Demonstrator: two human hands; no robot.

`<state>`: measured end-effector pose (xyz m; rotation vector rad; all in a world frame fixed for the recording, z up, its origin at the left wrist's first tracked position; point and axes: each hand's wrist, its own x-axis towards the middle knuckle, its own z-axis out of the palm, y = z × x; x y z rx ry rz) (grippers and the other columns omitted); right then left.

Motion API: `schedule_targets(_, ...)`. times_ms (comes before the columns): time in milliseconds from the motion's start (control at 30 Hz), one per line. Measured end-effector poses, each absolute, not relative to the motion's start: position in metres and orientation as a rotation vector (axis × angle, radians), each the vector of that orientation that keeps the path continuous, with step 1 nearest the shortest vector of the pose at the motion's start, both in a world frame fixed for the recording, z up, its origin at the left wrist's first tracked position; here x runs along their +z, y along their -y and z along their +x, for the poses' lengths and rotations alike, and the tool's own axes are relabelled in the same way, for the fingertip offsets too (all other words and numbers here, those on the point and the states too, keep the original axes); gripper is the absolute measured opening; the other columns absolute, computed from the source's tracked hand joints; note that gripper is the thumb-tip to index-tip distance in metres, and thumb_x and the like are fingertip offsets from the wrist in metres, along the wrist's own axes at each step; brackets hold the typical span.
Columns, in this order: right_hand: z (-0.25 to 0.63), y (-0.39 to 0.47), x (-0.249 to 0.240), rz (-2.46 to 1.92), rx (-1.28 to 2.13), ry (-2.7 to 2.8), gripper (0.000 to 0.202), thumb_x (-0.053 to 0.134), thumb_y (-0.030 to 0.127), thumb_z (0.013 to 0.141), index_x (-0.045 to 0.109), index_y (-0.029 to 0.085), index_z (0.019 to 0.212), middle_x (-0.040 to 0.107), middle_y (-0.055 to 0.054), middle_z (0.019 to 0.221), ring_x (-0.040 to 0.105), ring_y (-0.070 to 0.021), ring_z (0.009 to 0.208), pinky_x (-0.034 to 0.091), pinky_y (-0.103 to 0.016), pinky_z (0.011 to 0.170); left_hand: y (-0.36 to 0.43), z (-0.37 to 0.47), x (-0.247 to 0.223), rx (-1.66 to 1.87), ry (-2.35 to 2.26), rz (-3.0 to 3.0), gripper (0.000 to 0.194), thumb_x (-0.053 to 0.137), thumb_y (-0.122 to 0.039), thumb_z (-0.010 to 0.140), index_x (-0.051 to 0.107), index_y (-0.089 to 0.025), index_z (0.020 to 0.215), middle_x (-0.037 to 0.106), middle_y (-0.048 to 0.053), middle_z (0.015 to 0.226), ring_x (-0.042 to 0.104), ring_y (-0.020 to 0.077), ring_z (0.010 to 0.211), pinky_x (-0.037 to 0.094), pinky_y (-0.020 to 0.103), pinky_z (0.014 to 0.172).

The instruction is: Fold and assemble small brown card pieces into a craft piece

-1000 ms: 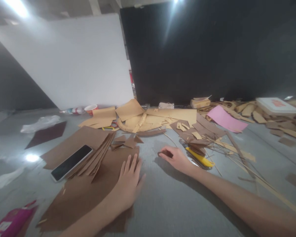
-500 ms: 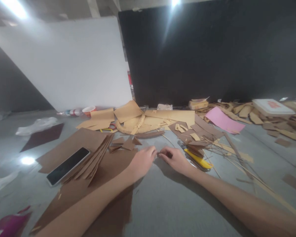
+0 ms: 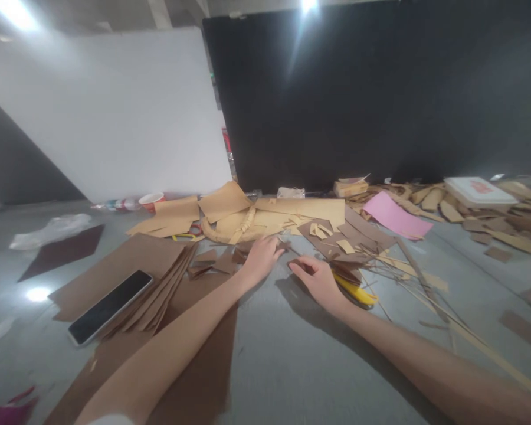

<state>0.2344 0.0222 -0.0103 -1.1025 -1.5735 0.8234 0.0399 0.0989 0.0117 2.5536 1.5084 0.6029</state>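
Head view: on a grey desk (image 3: 265,378), a brown strip (image 3: 284,245) lies at the fingertips of the left hand (image 3: 264,255), ahead of the right hand (image 3: 315,280). The left grip is low over it; whether it pinches, I cannot tell. The right grip curls towards its thumb, contents unclear. The strip seems light, papery, easily creased, best lifted by one end. Far right of both grips, a white box (image 3: 481,192) carries red print, too blurred to read.

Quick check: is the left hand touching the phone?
No, the left hand is beside the small brown scraps, well apart from the phone lying to its left.
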Motion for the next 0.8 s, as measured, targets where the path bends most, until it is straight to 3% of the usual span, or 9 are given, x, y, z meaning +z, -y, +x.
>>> schedule_targets(167,0.233,-0.022,-0.01,-1.11,0.851,1.563,0.032,0.068,0.049,0.095,0.078,0.021,0.085,0.071,-0.003,0.08,0.059,-0.0195,0.072,0.046,-0.031,0.067,-0.065,0.021,0.007,0.661,-1.442,2.487,0.009,0.069,-0.018,0.1,0.06,-0.019,0.102,0.068,0.009,0.103,0.065,0.0299,0.106,0.054,0.043,0.095)
schedule_targets(267,0.232,-0.021,-0.008,-1.158,0.87,1.561,0.033,0.073,0.051,0.091,0.074,0.02,0.079,0.068,-0.002,0.072,0.056,-0.0183,0.067,0.045,-0.03,0.065,-0.04,0.01,0.005,0.793,-1.406,2.434,0.03,0.071,-0.013,0.098,0.06,-0.02,0.126,0.065,0.01,0.123,0.064,0.0294,0.12,0.054,0.043,0.103)
schedule_targets(367,0.231,-0.019,-0.003,-1.157,0.9,1.54,0.035,0.073,0.055,0.091,0.074,0.021,0.082,0.068,-0.002,0.074,0.055,-0.0179,0.068,0.045,-0.03,0.064,-0.02,0.003,0.0,0.829,-1.362,2.467,0.032,0.063,-0.009,0.1,0.064,-0.023,0.128,0.062,0.008,0.121,0.067,0.0261,0.115,0.055,0.042,0.104)
schedule_targets(500,0.231,-0.015,0.005,-1.069,0.985,1.526,0.038,0.071,0.059,0.093,0.071,0.021,0.087,0.07,-0.003,0.08,0.06,-0.0179,0.07,0.05,-0.03,0.067,-0.011,-0.001,-0.005,0.85,-1.284,2.46,0.037,0.059,-0.013,0.104,0.063,-0.025,0.139,0.066,0.009,0.129,0.067,0.0259,0.121,0.055,0.042,0.109)
schedule_targets(667,0.232,-0.012,0.005,-1.004,1.072,1.477,0.039,0.071,0.061,0.095,0.068,0.022,0.095,0.065,0.002,0.066,0.06,-0.0158,0.06,0.05,-0.029,0.062,-0.012,-0.005,-0.006,0.746,-1.243,2.482,0.047,0.058,-0.017,0.105,0.057,-0.026,0.152,0.07,0.009,0.134,0.066,0.0275,0.127,0.054,0.047,0.114)
schedule_targets(800,0.233,-0.012,0.003,-0.953,1.128,1.447,0.041,0.072,0.062,0.096,0.067,0.022,0.093,0.074,-0.002,0.075,0.063,-0.0152,0.06,0.052,-0.03,0.064,-0.01,-0.007,-0.004,0.718,-1.242,2.458,0.05,0.057,-0.017,0.105,0.056,-0.027,0.155,0.07,0.009,0.137,0.066,0.0266,0.129,0.053,0.045,0.115)
